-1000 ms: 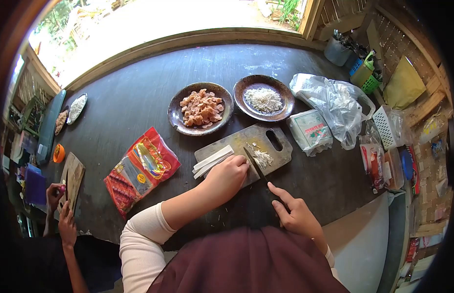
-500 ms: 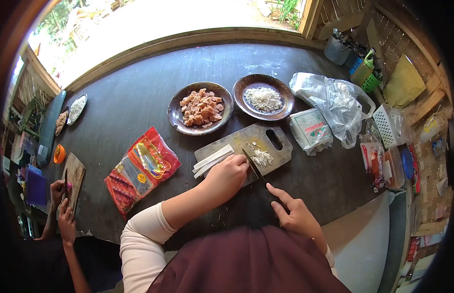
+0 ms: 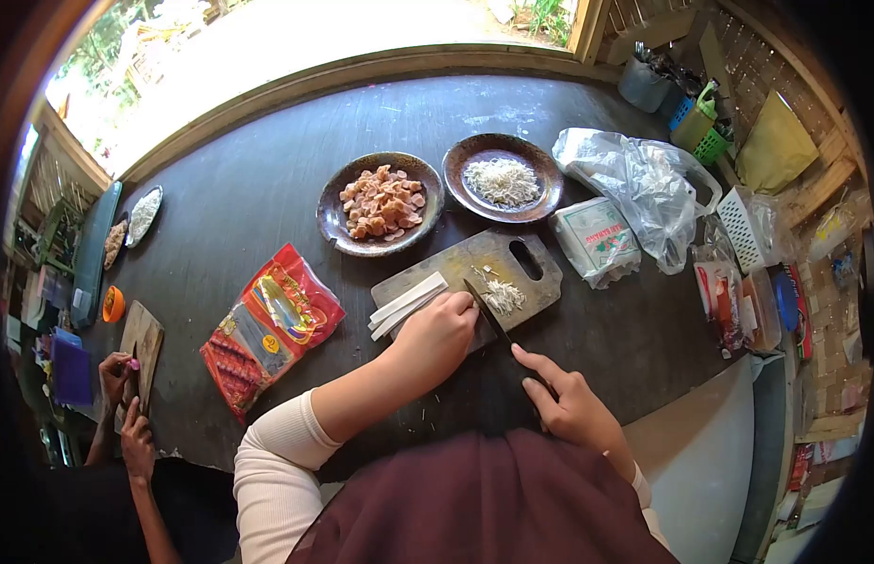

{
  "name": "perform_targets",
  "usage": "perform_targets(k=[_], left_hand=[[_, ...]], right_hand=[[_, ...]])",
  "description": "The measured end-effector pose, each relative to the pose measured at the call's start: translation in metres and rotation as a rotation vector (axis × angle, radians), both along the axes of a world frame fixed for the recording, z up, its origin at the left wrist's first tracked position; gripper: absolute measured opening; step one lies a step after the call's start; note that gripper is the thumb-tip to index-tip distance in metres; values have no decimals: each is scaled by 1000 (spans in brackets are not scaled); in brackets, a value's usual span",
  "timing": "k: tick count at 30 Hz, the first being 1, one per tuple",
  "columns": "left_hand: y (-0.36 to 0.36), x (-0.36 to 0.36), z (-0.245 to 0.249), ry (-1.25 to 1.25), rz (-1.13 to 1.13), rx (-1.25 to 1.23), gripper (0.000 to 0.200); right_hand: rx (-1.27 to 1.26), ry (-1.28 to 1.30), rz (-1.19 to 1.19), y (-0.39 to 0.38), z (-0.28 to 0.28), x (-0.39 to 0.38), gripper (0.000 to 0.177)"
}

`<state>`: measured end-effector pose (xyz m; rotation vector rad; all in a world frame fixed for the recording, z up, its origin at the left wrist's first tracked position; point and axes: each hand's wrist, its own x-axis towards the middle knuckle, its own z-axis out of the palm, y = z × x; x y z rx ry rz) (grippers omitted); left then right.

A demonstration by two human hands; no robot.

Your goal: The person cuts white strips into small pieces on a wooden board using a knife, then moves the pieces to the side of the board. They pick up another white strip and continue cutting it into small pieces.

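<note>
My left hand [image 3: 440,331] is closed over the near end of some flat white strips [image 3: 409,303], pressing them on a worn wooden cutting board [image 3: 493,256]. In my right hand [image 3: 573,404] is the handle of a knife [image 3: 491,315]. Its dark blade slants across the board, right beside my left fingertips. A small heap of thin white shreds [image 3: 503,296] lies on the board to the right of the blade. Behind the board stand a brown plate [image 3: 453,162] of similar shreds and a brown bowl [image 3: 330,221] filled with sliced sausage.
A red sausage packet [image 3: 272,329] lies left of the board. To the right are a white printed packet [image 3: 597,240] and a clear plastic bag [image 3: 644,183]. At far left, another person's hands [image 3: 134,437] work with a knife at a small wooden board [image 3: 141,338].
The view has shifted slightly. My hands hold nearly the same pose, the knife still beside my left fingertips. The other person's hands have moved a little further apart.
</note>
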<state>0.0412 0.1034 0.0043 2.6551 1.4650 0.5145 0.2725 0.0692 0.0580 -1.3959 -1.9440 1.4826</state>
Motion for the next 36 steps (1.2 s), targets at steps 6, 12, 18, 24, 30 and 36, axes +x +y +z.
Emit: perform_targets(k=[6, 12, 18, 24, 30, 36], left_hand=[[0, 0, -1, -2, 10, -15, 15], [0, -1, -4, -57, 15, -10, 16], [-1, -2, 7, 13, -27, -10, 21], [-1, -1, -2, -114, 32, -40, 19], [1, -2, -3, -47, 4, 7, 19], [2, -2, -5, -79, -1, -12, 19]], right_hand=[[-13, -5, -16, -2, -1, 1, 43], [38, 38, -2, 3, -5, -2, 43], [6, 56, -18, -8, -13, 16, 44], [-45, 67, -90, -3, -13, 6, 44], [-29, 69, -42, -4, -14, 10, 45], [24, 65, 6, -3, -14, 11, 44]])
